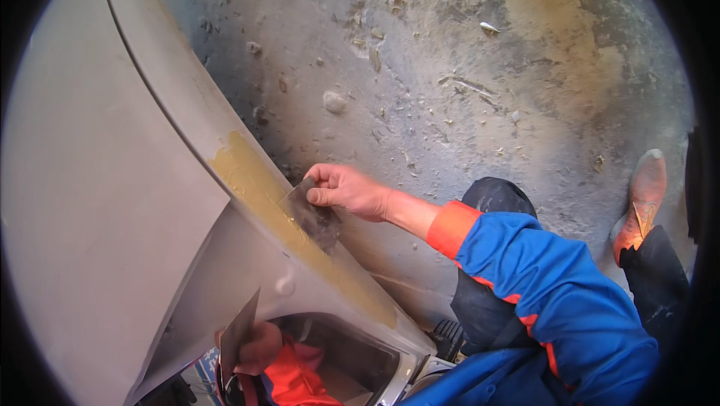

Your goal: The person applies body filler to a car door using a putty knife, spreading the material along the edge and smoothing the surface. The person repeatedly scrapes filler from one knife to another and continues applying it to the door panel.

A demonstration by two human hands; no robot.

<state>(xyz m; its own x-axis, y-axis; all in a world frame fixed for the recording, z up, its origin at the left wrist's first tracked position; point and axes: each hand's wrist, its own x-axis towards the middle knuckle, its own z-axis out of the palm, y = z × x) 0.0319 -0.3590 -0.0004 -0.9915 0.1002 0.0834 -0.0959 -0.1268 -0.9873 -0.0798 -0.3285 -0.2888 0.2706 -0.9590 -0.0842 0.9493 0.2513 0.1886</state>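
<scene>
Here, the right hand [346, 190] sits in the middle of the frame, closed around the top edge of a thin, dark, flat metal spreader blade [310, 213]. The thumb lies on top and the fingers curl over the edge. The blade's lower part presses flat on a long strip of yellow-tan filler paste [259, 194] that runs from the middle down toward the lower right. That strip lies along a ridge of the big, smooth grey car body panel [105, 203], which fills the whole left side of the frame and is cut off by the round dark rim.

The left hand [259, 347] is low in the frame, near the bottom edge. It is partly hidden behind the panel's lower edge and an orange sleeve cuff [296, 380]. It grips a second thin, dark, flat metal plate [238, 331] that points up. Only the top of this hand shows, so how the fingers wrap is hard to make out.

The right arm wears a blue jacket sleeve with orange trim [555, 293]. A dark trouser knee [495, 194] peeks out behind it. On the right side of the frame, an orange-brown shoe [641, 203] stands on the rough, dusty grey concrete floor [465, 68], which is dotted with small bits and lumps.
</scene>
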